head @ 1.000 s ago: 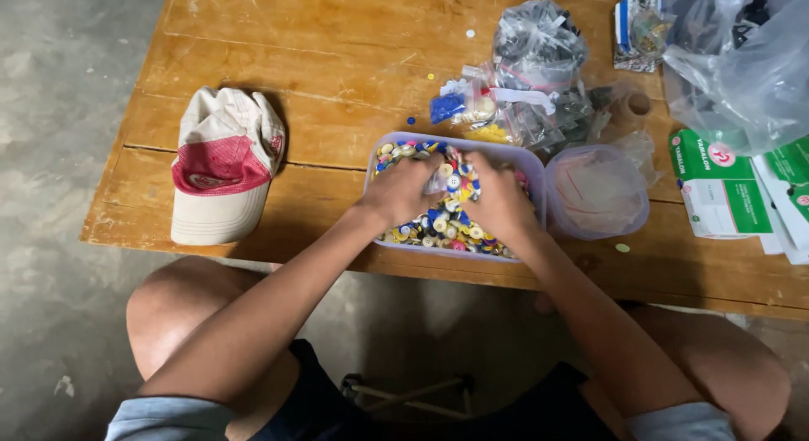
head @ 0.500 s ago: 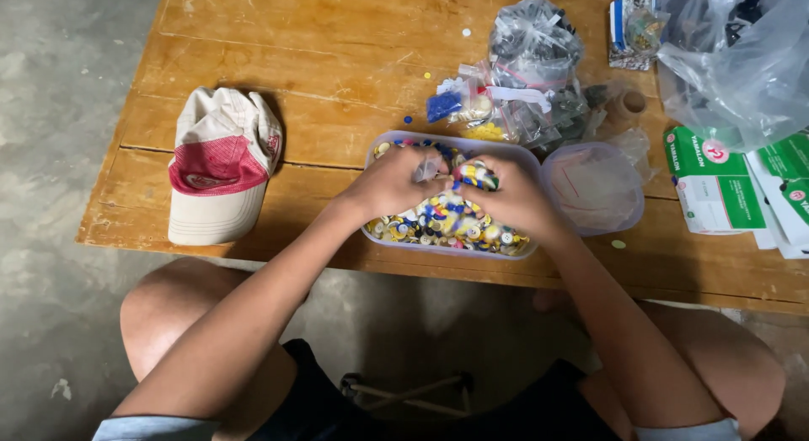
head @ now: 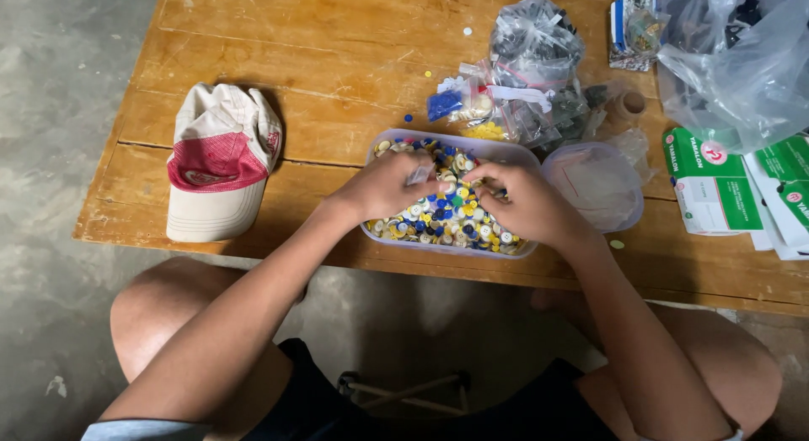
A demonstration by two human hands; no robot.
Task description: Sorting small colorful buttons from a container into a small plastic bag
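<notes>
A clear rectangular plastic tub (head: 383, 232) filled with small round buttons (head: 447, 218) in white, blue, yellow and green is seen on the near edge of a wooden table (head: 320, 62). Its long axis runs left to right. The left hand (head: 388, 184) is curled over the buttons with something small and pale pinched at its fingertips. The right hand (head: 522, 201) is bunched, fingers together in the pile. A red-and-cream cap (head: 219, 159) lies to the left, a round clear lid (head: 598, 184) just right.
</notes>
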